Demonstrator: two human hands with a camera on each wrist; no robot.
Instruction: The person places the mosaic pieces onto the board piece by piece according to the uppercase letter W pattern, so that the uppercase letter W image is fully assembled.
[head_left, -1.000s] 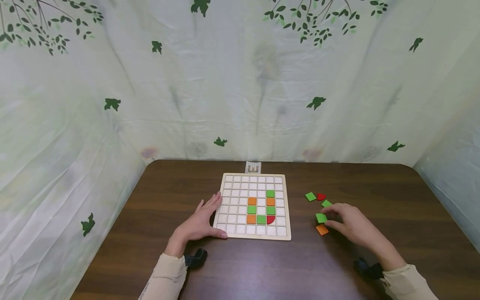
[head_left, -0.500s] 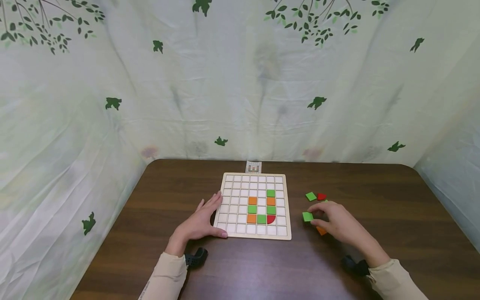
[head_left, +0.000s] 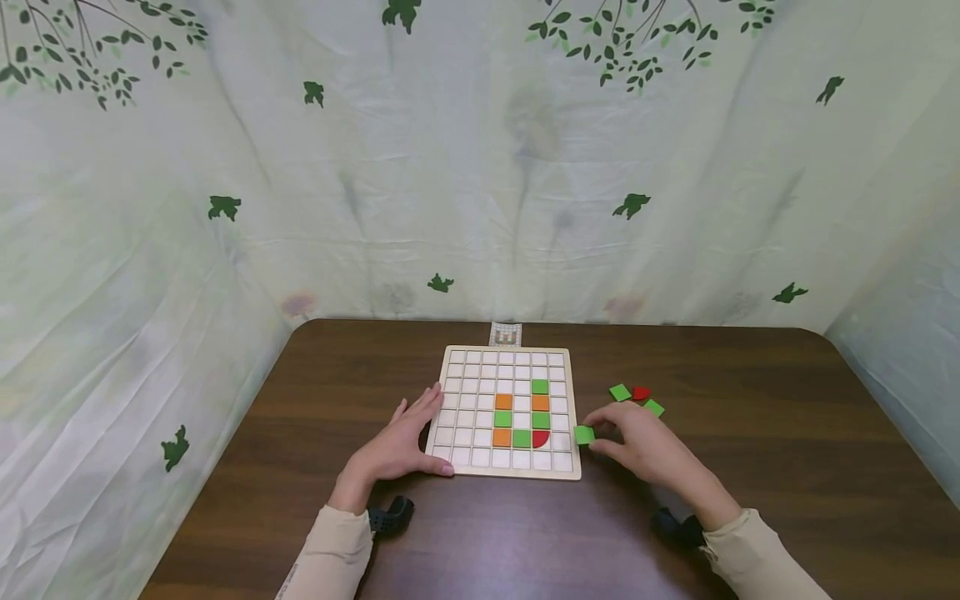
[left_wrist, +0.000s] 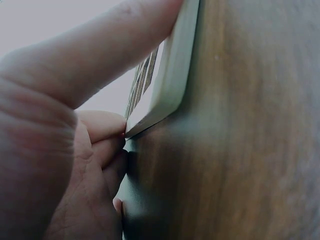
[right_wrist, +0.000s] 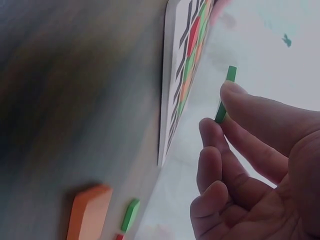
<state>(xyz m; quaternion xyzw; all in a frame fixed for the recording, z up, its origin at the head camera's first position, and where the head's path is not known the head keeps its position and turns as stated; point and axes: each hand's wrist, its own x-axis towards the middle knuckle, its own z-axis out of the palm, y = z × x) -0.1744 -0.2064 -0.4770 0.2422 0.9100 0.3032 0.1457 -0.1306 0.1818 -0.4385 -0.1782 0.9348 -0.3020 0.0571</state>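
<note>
My right hand (head_left: 637,442) pinches a green square tile (head_left: 584,435) between thumb and fingertips, just off the right edge of the wooden grid board (head_left: 576,467). In the right wrist view the green tile (right_wrist: 231,74) stands edge-on, raised above the table. My left hand (head_left: 401,446) rests against the board's left side, fingers along the edge and thumb at the near left corner. The left wrist view shows the left thumb (left_wrist: 100,50) touching the board's rim (left_wrist: 172,80). Orange and green squares and one red quarter-round tile (head_left: 540,438) lie in the grid's cells.
Right of the board lie two green tiles (head_left: 620,392) and a red tile (head_left: 641,392). An orange tile (right_wrist: 90,212) appears in the right wrist view; the hand hides it from the head camera. A small printed grid card (head_left: 506,334) stands behind the board, before the curtain (head_left: 480,208).
My right hand has lifted the green tile away from the loose tiles and carried it left to the board's right edge. My left hand has stayed put.
</note>
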